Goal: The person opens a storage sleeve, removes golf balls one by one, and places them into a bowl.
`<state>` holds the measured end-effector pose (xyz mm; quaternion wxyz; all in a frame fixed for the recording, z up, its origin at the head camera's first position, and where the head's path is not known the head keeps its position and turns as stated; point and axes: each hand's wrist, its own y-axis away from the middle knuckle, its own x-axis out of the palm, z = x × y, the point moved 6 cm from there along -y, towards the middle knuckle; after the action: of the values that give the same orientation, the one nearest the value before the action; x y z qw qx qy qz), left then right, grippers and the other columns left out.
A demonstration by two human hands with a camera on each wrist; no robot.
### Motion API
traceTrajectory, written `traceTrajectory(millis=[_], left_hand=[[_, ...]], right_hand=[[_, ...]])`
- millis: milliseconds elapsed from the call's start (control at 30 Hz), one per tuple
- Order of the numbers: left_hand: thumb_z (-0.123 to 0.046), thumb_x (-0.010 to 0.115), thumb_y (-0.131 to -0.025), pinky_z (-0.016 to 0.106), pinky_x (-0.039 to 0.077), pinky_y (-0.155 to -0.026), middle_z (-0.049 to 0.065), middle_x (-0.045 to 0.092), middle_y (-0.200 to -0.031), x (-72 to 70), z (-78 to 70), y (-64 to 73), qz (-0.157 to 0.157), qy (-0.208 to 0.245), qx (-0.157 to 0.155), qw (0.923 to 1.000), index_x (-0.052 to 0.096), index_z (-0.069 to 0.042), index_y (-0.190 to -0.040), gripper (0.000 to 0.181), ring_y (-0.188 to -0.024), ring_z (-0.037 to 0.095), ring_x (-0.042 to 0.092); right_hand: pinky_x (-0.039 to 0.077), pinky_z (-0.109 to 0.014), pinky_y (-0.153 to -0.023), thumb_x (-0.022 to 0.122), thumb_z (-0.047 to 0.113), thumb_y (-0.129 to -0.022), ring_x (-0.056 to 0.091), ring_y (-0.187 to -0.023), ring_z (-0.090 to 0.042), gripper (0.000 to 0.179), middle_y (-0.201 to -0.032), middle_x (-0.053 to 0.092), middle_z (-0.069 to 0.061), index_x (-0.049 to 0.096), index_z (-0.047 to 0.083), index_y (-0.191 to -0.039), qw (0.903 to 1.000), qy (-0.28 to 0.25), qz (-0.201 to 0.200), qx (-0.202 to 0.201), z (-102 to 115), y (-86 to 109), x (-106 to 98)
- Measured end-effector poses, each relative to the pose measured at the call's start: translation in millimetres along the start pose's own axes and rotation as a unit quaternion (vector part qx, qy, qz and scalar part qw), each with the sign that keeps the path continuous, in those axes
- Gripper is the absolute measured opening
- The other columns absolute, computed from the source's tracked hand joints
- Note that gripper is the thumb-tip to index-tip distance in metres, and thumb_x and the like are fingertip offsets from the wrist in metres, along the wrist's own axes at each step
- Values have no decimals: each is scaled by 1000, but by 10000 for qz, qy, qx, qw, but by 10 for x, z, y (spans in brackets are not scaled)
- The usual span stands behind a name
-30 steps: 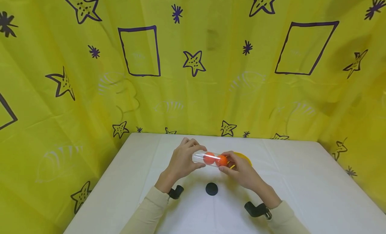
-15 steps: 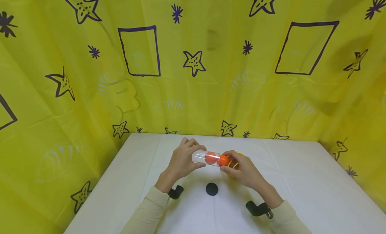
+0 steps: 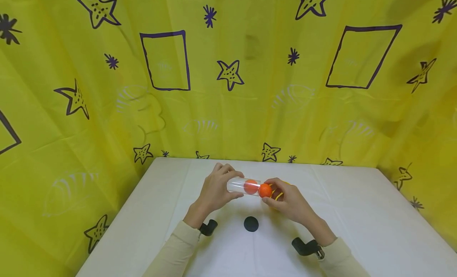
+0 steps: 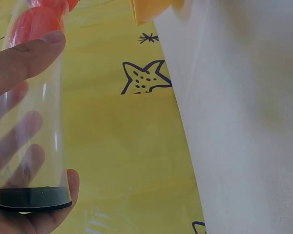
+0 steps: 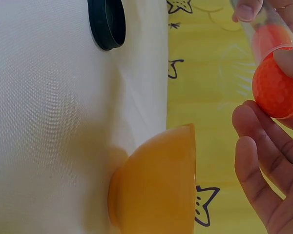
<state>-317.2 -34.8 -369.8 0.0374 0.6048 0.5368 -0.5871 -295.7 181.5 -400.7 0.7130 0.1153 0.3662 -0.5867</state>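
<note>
My left hand (image 3: 218, 187) grips a clear plastic tube (image 4: 46, 122) held nearly level above the table. A dark cap (image 4: 34, 197) closes the tube's end by the left palm. Inside, near the mouth, lies an orange ball (image 3: 251, 186). At the open mouth my right hand (image 3: 288, 201) pinches a second orange ball, a dimpled golf ball (image 5: 278, 87), between thumb and fingers. It sits just outside the tube's rim. Behind and below the right hand stands a yellow bowl (image 5: 158, 180), mostly hidden in the head view.
A round black cap (image 3: 251, 224) lies on the white-covered table (image 3: 178, 197) in front of the hands. A yellow curtain (image 3: 228, 110) with star drawings hangs behind and at both sides.
The right hand has moved slightly right with the golf ball, which has gone from inside the tube's mouth to outside it. The other ball has shifted toward the mouth.
</note>
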Motion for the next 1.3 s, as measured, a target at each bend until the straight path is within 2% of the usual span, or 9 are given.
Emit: traceTrajectory(millis=[333,800,1067,1300], left_hand=[[-28,96,-70,31,54,-76,0,67,-106,1,15,-7,39,97,-139,9998,75,-22,-110,45,-100,17,51],[-28,96,-71,33,54,-77,3,68,-107,-19,17,-7,65,202,-222,9995,75,-21,-110,45,-101,18,51],[-27,96,-70,31,53,-76,1,67,-105,-23,12,-7,37,187,-239,9995,75,-22,-109,45,-100,17,51],[-27,96,-70,31,53,-76,1,67,-105,-22,14,-5,32,180,-235,9996,75,-22,-109,45,-100,17,51]], right_hand=[[55,-23,-71,79,21,-90,62,-83,-15,39,-103,71,-4,62,13,-124,9999,128,-39,43,-21,5,-27],[55,-24,-64,79,18,-89,63,-80,-18,40,-103,72,-9,62,11,-124,9980,273,-513,267,-153,-7,-231],[53,-21,-71,79,22,-90,61,-85,-20,41,-107,71,-10,63,10,-126,9940,492,-899,393,-281,-18,-350],[52,-19,-75,77,27,-93,61,-92,-21,45,-114,69,-13,60,7,-130,9928,500,-915,585,-392,-19,-379]])
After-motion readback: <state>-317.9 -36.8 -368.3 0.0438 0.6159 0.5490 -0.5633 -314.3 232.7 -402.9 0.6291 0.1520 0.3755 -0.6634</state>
